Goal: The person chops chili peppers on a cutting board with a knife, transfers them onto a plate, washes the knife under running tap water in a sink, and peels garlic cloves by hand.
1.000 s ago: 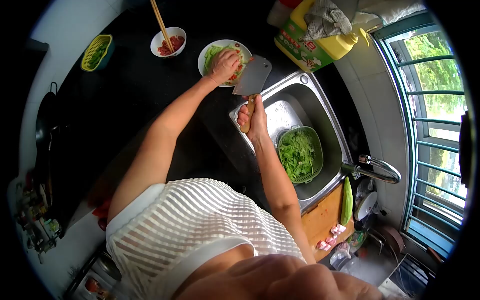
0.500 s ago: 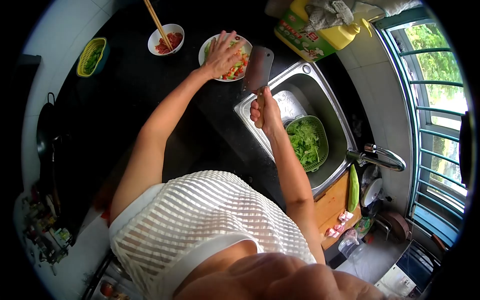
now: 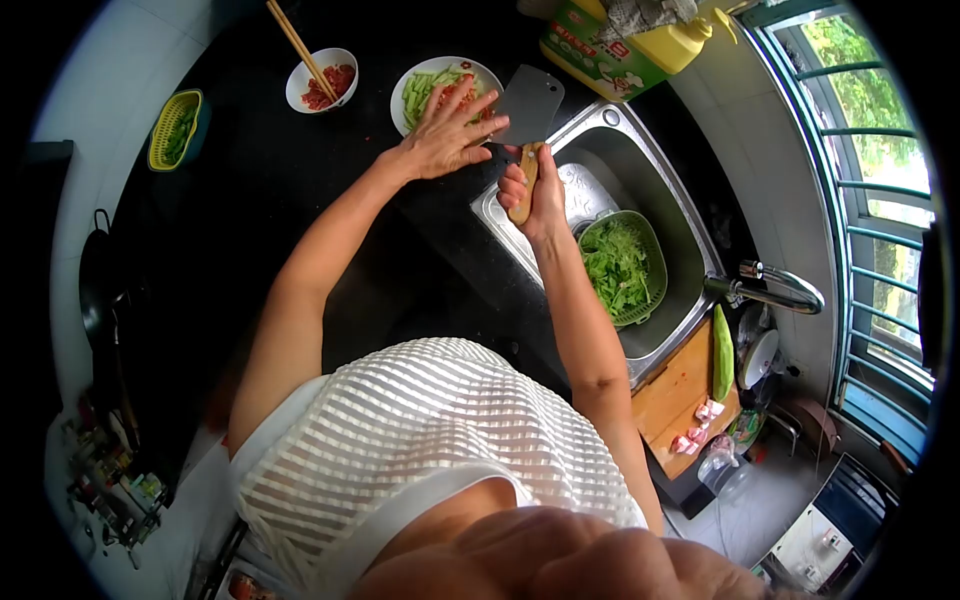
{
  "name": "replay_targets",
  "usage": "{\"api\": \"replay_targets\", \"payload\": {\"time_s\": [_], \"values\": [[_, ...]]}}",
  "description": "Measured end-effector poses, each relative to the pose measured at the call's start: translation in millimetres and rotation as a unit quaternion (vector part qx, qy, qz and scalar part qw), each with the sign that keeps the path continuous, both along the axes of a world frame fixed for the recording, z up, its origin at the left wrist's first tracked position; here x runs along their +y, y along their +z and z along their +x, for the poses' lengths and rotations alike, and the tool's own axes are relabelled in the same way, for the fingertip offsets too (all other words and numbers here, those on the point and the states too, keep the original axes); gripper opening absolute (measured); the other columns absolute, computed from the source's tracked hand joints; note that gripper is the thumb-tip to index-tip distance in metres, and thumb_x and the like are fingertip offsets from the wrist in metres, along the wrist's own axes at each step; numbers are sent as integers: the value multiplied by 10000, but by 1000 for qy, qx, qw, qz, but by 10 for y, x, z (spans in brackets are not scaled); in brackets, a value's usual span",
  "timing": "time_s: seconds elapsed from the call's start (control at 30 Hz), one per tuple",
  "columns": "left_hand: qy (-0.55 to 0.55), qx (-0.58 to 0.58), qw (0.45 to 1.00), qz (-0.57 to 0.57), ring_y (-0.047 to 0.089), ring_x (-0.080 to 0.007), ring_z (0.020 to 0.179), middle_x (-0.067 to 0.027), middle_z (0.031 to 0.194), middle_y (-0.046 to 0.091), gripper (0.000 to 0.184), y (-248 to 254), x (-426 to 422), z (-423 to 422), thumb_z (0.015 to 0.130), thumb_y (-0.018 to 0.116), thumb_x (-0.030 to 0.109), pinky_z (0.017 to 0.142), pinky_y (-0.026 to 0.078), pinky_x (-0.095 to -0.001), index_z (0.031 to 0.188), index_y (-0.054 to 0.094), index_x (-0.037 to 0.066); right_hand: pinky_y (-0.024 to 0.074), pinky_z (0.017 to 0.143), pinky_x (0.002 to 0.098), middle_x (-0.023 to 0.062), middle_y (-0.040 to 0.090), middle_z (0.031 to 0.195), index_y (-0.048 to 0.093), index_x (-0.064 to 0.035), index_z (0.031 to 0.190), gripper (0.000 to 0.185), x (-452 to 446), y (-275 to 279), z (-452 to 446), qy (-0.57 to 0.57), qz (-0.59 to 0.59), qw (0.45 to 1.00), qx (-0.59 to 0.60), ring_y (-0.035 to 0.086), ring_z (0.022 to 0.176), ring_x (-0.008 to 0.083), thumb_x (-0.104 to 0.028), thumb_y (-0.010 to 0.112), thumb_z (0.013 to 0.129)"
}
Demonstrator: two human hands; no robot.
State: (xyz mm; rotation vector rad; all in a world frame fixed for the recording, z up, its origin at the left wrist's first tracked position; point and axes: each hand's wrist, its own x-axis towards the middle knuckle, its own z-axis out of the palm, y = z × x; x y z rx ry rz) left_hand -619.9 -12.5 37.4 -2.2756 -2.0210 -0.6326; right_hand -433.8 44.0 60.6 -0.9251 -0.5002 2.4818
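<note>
My right hand (image 3: 536, 197) is wrapped round the wooden handle of a cleaver (image 3: 530, 103), whose broad blade points away from me beside the sink corner. With fingers spread, my left hand (image 3: 447, 135) is over the near right edge of a white plate (image 3: 397, 98). Cut green strips (image 3: 425, 92) and chopped red pieces (image 3: 455, 95) lie on that plate, partly hidden by the fingers. Whether the left hand touches the food or the blade, I cannot tell.
Left of the plate stands a white bowl (image 3: 292, 92) of red pieces with chopsticks (image 3: 295, 40). A yellow-green basket (image 3: 160, 140) is farther left. In the steel sink (image 3: 640, 150) sits a colander (image 3: 655, 265) of greens. A cutting board (image 3: 665, 400) holds a green gourd (image 3: 722, 350) and pale pink chunks (image 3: 690, 440).
My left hand has drawn toward me, uncovering more of the plate's green strips. The cleaver blade has turned and shifted slightly right. The whole view has shifted a little.
</note>
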Motion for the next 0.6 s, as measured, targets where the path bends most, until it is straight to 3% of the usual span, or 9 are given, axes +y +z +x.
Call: {"api": "replay_targets", "payload": {"time_s": [0.07, 0.1, 0.17, 0.2, 0.23, 0.3, 0.37, 0.43, 0.6], "values": [[63, 64, 996, -28, 108, -330, 1314, -79, 1409, 218, 574, -90, 94, -189, 851, 272, 592, 1024, 63, -560, 1269, 431, 231, 269, 389, 221, 1, 336, 591, 452, -36, 1052, 471, -39, 77, 21, -3, -28, 1000, 11, 305, 440, 84, -469, 332, 907], [73, 38, 996, 26, 127, -335, 1308, -88, 1408, 219, 545, -76, 110, -267, 874, 265, 552, 1023, 61, -561, 1275, 424, 219, 269, 389, 221, 1, 336, 591, 452, -36, 1052, 471, -70, 82, 74, -4, -29, 999, 16, 305, 440, 84, -469, 332, 907], [91, -126, 983, 93, 127, -347, 1305, -130, 1403, 213, 544, -9, 186, -301, 885, 262, 532, 1039, 84, -516, 1290, 407, 199, 273, 381, 219, -4, 335, 586, 451, -35, 1061, 479, -123, 79, 216, -32, -35, 999, -18, 299, 426, 80, -472, 334, 905], [34, -333, 934, 122, 104, -327, 1318, -163, 1411, 182, 618, -25, 250, -337, 879, 251, 556, 1058, 71, -449, 1324, 356, 141, 273, 369, 216, -6, 337, 584, 438, -35, 1083, 492, -152, 108, 308, -15, -29, 997, -66, 296, 412, 78, -480, 332, 903], [55, -592, 799, 88, 50, -286, 1335, -165, 1432, 126, 748, 92, 263, -250, 848, 229, 625, 1068, 40, -402, 1358, 260, 80, 271, 360, 217, 3, 348, 586, 432, -35, 1086, 504, -181, 138, 379, 8, -13, 998, -68, 303, 411, 79, -492, 324, 902], [52, -817, 568, 89, -1, -246, 1342, -151, 1447, 54, 848, 214, 303, -171, 811, 180, 686, 1067, -4, -407, 1375, 162, 53, 275, 356, 215, 11, 355, 586, 432, -33, 1080, 505, -266, 226, 471, 79, 52, 992, -84, 309, 409, 83, -490, 305, 907], [46, -837, 540, 69, -31, -240, 1342, -132, 1452, 4, 898, 227, 325, -140, 775, 159, 730, 1066, 5, -420, 1386, 105, 74, 285, 360, 217, 19, 367, 589, 435, -29, 1070, 502, -328, 271, 464, 114, 41, 989, -90, 313, 406, 88, -481, 283, 915], [50, -864, 498, 44, -32, -232, 1343, -103, 1457, -12, 919, 285, 341, -47, 760, 151, 746, 1066, 27, -434, 1388, 82, 78, 291, 363, 220, 20, 373, 586, 431, -29, 1082, 495, -393, 231, 439, 223, 149, 957, -112, 318, 403, 91, -468, 272, 921], [60, -878, 470, 62, 37, -237, 1341, -94, 1455, 68, 882, 336, 259, -81, 779, 176, 721, 1068, 80, -437, 1384, 134, 80, 289, 368, 220, 8, 407, 590, 464, -46, 1062, 484, -268, 88, 343, 257, 203, 941, -84, 345, 413, 84, -481, 324, 903]]}}
